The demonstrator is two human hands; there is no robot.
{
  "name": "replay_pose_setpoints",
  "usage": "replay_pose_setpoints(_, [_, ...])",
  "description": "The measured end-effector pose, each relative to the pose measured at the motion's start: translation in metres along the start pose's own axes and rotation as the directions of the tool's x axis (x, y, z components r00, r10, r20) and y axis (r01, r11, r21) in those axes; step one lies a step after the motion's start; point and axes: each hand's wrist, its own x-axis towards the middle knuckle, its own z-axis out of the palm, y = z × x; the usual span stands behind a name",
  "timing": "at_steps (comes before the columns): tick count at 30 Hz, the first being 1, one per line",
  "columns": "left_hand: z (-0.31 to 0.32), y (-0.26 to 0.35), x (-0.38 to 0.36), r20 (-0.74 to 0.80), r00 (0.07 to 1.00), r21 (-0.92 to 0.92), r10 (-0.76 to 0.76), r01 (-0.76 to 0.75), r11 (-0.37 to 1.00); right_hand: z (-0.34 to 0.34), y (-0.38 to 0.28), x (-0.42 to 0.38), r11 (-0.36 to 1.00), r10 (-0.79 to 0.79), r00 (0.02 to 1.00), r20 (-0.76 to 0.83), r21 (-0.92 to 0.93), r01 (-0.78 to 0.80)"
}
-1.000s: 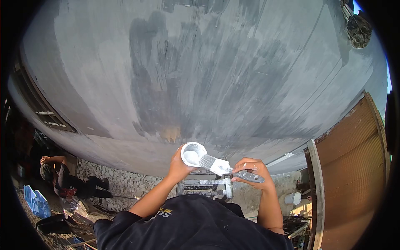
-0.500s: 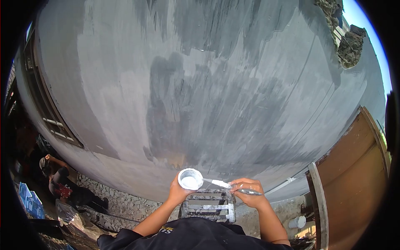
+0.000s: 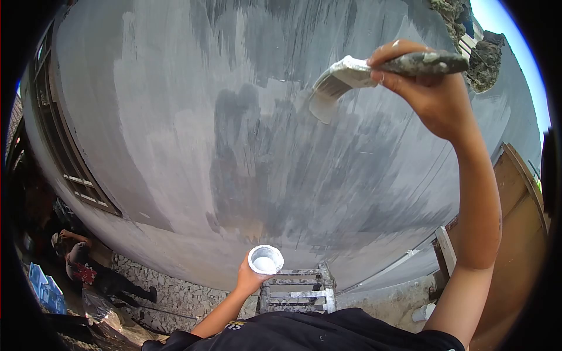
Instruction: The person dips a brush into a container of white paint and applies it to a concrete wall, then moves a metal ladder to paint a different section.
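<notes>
My right hand (image 3: 430,96) is raised high and grips the handle of a paintbrush (image 3: 345,79). White paint coats the base of its bristles, whose bent tips press on the grey wall (image 3: 281,146). Low in the middle, my left hand (image 3: 249,278) is wrapped round a small tub (image 3: 280,264) with white paint inside. Light and dark brushed streaks cover the wall in front of me.
A paint-splashed slatted stand (image 3: 295,293) is below the tub. Rubble (image 3: 158,281) lies along the wall's foot. A person (image 3: 88,263) is at lower left near a blue crate (image 3: 47,289). On the right are a brown panel (image 3: 515,245) and a white bucket (image 3: 422,313).
My right hand has lifted the paintbrush from beside the tub up to the wall, where its bristles now bend. The left hand still holds the tub at nearly the same spot.
</notes>
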Motion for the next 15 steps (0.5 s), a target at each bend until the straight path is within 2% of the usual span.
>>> replay_pose_setpoints(1, [0.001,-0.001,-0.001,-0.003,1.000,0.009,0.009,-0.009,1.000,-0.013,0.010,0.015,0.996,-0.078,0.995,-0.069,0.029,0.080])
replay_pose_setpoints(2, [0.002,-0.003,-0.003,-0.007,1.000,0.019,0.017,-0.017,1.000,-0.020,-0.009,0.035,0.972,-0.225,0.971,-0.085,-0.090,0.218])
replay_pose_setpoints(3, [0.002,-0.004,-0.005,-0.007,1.000,0.018,0.019,-0.019,1.000,0.006,-0.029,0.040,0.963,-0.233,0.836,-0.496,-0.240,0.125])
replay_pose_setpoints(4, [0.002,-0.006,-0.005,0.001,1.000,0.001,0.022,-0.022,1.000,-0.017,-0.017,0.032,0.905,-0.348,0.889,-0.298,-0.353,0.236])
replay_pose_setpoints(5, [0.001,-0.007,-0.006,0.010,1.000,-0.017,0.023,-0.023,1.000,-0.033,-0.014,0.028,0.826,-0.432,0.898,-0.079,-0.435,0.359])
replay_pose_setpoints(7, [0.001,-0.011,-0.008,0.004,1.000,-0.013,0.014,-0.014,1.000,-0.009,-0.021,0.012,0.743,-0.481,0.875,0.047,-0.507,0.436])
replay_pose_setpoints(10, [-0.002,-0.011,-0.014,-0.006,1.000,0.006,-0.002,0.002,1.000,0.076,-0.026,-0.046,0.603,-0.391,0.887,0.245,-0.660,0.448])
replay_pose_setpoints(12, [-0.004,-0.012,-0.016,-0.008,1.000,0.016,-0.009,0.009,1.000,0.132,-0.021,-0.100,0.508,-0.410,0.803,0.432,-0.624,0.595])
replay_pose_setpoints(15, [-0.005,-0.017,-0.019,0.000,0.999,-0.019,-0.036,0.036,0.999,0.193,-0.028,-0.187,0.626,-0.390,0.723,0.570,-0.411,0.662])
